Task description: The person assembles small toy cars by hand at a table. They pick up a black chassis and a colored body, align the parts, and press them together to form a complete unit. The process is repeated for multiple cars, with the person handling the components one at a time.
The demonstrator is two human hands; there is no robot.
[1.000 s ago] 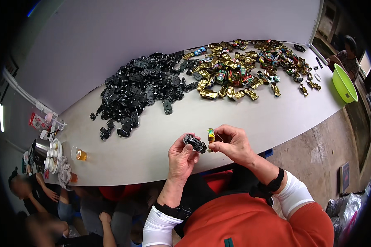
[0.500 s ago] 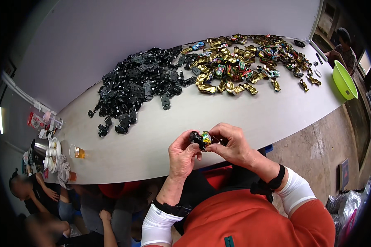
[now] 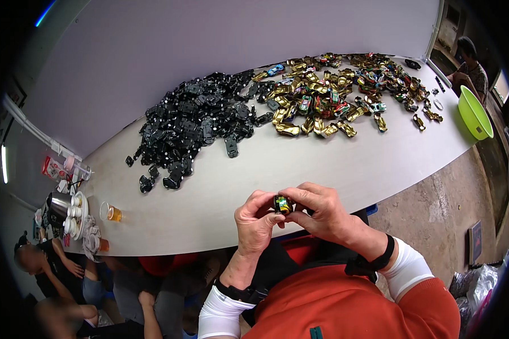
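Observation:
Over the near edge of the table, a small toy car (image 3: 283, 204) with a yellow, green and black body sits between my two hands. My left hand (image 3: 255, 224) is closed on one end of it, thumb below and fingers curled behind. The other end is pinched by the thumb and fingers of my right hand (image 3: 324, 212). Fingers hide much of the car. Beyond my hands lies a heap of black toy car chassis (image 3: 195, 121). To its right, gold and multicoloured toy car bodies (image 3: 319, 107) are piled loosely.
At the table's (image 3: 232, 186) right end stands a lime-green basin (image 3: 474, 113). On the left are a plastic cup of amber drink (image 3: 112, 213), a tray with white cups (image 3: 79, 217) and a metal kettle (image 3: 57, 206). Other people sit at lower left and far right.
The black part and coloured part in my hands now sit closer together, with the coloured face turned up. My hands have come nearer each other. The whole view has shifted slightly.

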